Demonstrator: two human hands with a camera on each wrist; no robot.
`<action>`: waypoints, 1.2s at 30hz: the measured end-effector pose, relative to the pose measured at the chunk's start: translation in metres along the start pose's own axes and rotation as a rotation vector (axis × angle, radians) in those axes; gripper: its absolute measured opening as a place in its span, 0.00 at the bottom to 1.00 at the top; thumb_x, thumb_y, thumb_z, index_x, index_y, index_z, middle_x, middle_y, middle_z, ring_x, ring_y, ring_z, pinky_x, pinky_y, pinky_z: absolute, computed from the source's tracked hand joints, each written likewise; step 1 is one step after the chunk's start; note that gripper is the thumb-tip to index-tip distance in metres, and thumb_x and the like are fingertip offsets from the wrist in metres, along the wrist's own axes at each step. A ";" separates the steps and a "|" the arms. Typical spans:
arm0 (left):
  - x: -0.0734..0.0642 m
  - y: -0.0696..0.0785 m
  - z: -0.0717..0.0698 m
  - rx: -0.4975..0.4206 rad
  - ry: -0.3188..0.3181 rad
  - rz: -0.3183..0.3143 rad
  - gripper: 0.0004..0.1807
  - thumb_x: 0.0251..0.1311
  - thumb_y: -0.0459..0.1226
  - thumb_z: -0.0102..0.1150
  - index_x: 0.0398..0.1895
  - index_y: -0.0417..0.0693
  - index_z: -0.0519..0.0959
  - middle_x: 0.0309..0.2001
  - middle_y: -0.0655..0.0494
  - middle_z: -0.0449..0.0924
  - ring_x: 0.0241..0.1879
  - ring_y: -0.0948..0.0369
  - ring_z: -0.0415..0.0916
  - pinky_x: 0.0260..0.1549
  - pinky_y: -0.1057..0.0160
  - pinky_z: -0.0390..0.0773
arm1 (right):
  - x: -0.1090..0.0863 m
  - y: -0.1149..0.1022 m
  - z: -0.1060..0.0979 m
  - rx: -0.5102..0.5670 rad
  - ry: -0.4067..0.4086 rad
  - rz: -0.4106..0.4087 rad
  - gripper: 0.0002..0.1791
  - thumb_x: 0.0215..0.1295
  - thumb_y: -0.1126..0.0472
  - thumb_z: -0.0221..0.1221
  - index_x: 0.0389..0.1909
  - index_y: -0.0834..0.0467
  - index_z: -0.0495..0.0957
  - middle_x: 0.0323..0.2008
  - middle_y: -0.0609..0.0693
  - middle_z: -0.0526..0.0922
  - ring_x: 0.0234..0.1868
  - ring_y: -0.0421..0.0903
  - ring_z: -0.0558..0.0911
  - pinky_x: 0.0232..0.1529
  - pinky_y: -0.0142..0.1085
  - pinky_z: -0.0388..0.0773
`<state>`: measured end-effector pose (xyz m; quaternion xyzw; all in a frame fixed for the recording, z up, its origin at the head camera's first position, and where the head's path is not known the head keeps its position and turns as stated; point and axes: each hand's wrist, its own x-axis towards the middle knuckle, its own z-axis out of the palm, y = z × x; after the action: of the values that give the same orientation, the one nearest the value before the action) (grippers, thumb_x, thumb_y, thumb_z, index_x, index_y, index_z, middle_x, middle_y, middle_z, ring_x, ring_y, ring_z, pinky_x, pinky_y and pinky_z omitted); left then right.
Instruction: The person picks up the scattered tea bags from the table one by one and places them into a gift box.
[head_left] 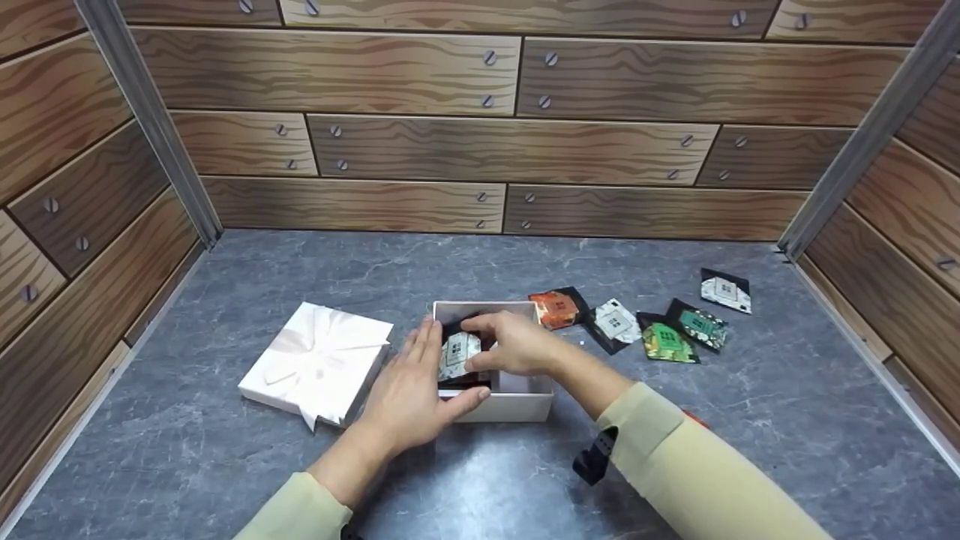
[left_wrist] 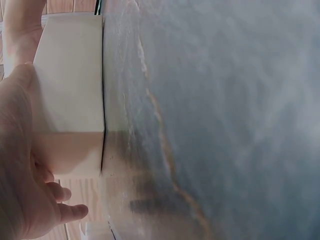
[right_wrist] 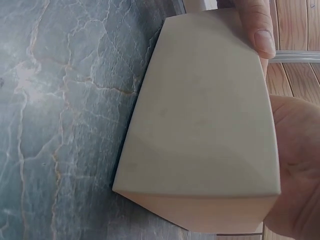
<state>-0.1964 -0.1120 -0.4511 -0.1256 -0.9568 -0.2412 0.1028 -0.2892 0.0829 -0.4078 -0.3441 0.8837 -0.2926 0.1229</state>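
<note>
In the head view, a white open box [head_left: 510,407] stands on the table with a silver-and-black sachet [head_left: 459,352] in its left part. My right hand [head_left: 521,345] reaches over the box and pinches that sachet between thumb and fingers. My left hand [head_left: 409,394] rests along the box's left wall, its fingers straight and its thumb at the front rim. In the left wrist view, the thumb lies at the rim of the box [left_wrist: 70,75]. The right wrist view shows the front of the box [right_wrist: 200,115], hiding the sachet.
A white lid [head_left: 319,364] with a ribbon bow lies left of the box. To the right lie an orange sachet [head_left: 556,307], silver sachets [head_left: 616,324] [head_left: 726,290], a green sachet [head_left: 667,341] and a teal sachet [head_left: 701,324]. Wood-patterned walls [head_left: 420,150] enclose the table [head_left: 480,480].
</note>
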 end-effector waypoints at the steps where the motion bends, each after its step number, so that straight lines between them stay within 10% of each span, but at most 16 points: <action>1: 0.000 0.000 0.000 0.000 -0.004 -0.002 0.64 0.64 0.73 0.57 0.83 0.31 0.53 0.82 0.34 0.52 0.79 0.35 0.55 0.70 0.33 0.65 | 0.000 0.000 0.000 -0.006 0.000 0.000 0.37 0.62 0.60 0.73 0.70 0.69 0.75 0.53 0.60 0.88 0.49 0.49 0.86 0.58 0.47 0.82; 20: 0.000 0.000 0.001 0.005 -0.003 -0.009 0.65 0.63 0.73 0.56 0.84 0.32 0.52 0.82 0.35 0.52 0.79 0.36 0.55 0.71 0.34 0.65 | -0.023 -0.006 -0.027 -0.086 0.082 -0.007 0.31 0.67 0.56 0.70 0.67 0.66 0.78 0.53 0.59 0.89 0.56 0.57 0.87 0.62 0.51 0.80; 36: 0.000 0.000 0.001 0.018 -0.012 -0.015 0.65 0.63 0.74 0.56 0.84 0.31 0.51 0.82 0.34 0.52 0.79 0.35 0.54 0.73 0.35 0.63 | -0.097 0.038 -0.093 0.154 0.365 0.039 0.28 0.70 0.59 0.71 0.68 0.62 0.78 0.52 0.57 0.89 0.52 0.52 0.87 0.52 0.36 0.82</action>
<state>-0.1961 -0.1118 -0.4520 -0.1188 -0.9605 -0.2326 0.0964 -0.2773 0.2111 -0.3549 -0.2578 0.8727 -0.4146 -0.0077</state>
